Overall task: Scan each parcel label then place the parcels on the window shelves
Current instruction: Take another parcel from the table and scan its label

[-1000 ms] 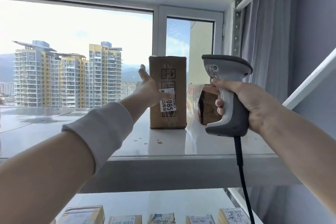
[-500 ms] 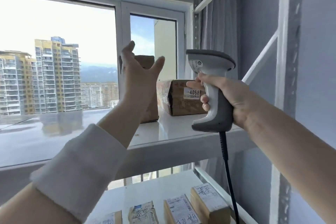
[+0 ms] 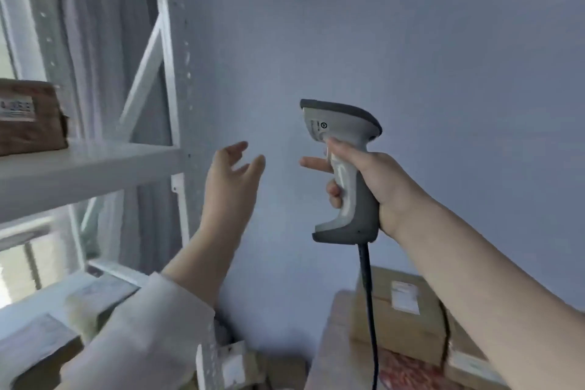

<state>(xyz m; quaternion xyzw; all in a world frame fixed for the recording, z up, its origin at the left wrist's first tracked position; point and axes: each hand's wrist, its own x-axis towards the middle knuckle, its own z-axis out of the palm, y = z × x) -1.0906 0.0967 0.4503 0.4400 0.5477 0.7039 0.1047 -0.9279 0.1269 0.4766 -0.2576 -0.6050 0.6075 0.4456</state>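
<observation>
Left hand point(image 3: 231, 182) hovers empty, fingers spread and loose. Just beside it, the right hand point(image 3: 380, 180) clasps the scanner point(image 3: 354, 193) by its handle, forefinger straight. Stacked parcels point(image 3: 395, 323) lie below it. A taped parcel point(image 3: 30, 119) sits on the white shelf point(image 3: 91, 165) at left, well apart from both hands. Behind is a plain wall point(image 3: 427, 41).

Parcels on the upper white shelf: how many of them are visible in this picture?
1. A brown parcel sits on the upper shelf at the far left and is cut off by the picture's edge. More parcels may stand beyond that edge, out of view.
</observation>
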